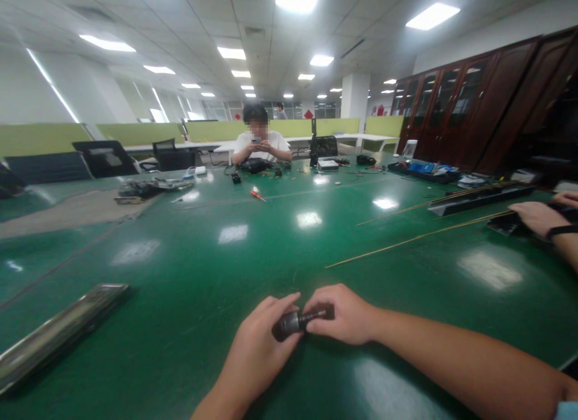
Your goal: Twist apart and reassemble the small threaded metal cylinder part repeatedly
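Observation:
In the head view, a dark cylindrical tool (292, 323) with a ringed collar and a thin metallic tip lies between my two hands, just above or on the green table. It looks like the chuck end of a drill or screwdriver, but its full shape is hidden by my fingers. My left hand (264, 332) curls around the thicker body, thumb below and fingers above. At the narrow end, my right hand (341, 314) has its thumb and fingers bent around the tip. A dark part shows inside the right palm.
A long metal strip-shaped piece (63, 329) lies at left. Thin yellow rods (406, 241) and a black channel (478, 200) extend on the right, near another person's hand (535, 218). A red screwdriver (256, 195) lies farther off, before a seated person (262, 140).

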The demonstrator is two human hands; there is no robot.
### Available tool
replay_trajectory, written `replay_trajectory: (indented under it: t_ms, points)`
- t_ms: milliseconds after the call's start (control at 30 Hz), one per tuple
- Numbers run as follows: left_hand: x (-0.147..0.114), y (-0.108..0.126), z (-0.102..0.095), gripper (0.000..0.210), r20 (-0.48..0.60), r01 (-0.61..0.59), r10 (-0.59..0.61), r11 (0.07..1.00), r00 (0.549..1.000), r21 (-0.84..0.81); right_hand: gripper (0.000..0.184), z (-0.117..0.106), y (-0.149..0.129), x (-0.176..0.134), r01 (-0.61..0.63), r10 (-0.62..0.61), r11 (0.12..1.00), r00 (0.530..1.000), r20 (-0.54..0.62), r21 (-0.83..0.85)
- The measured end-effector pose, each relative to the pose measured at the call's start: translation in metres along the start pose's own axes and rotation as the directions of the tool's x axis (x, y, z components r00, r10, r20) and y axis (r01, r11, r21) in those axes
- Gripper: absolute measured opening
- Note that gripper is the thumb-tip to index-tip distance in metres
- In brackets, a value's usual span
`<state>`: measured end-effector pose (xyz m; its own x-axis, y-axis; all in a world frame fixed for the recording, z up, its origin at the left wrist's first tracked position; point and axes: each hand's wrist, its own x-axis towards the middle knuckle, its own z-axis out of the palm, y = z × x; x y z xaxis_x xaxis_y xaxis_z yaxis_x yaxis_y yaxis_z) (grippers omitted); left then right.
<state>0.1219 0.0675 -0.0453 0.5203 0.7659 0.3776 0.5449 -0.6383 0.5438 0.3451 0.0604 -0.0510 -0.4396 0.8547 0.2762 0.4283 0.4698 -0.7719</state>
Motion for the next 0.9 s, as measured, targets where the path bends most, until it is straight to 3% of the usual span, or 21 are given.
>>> replay_trajectory:
  t_ms: [667,900]
  points:
    - [-0.0003,-0.0021,-0.0011,0.042,-0.025,-0.003,0.004,0.999,1.000,0.035,0.014,0.0012,0.0005,0.0005,-0.009,0.009,1.000,1.000,-0.020,0.000]
    - [0.0023,0.0025,-0.0037,0.021,-0.022,0.003,-0.003,1.000,1.000,0.023,0.015,0.0002,0.0005,0.0013,0.009,-0.008,1.000,0.999,-0.037,0.005]
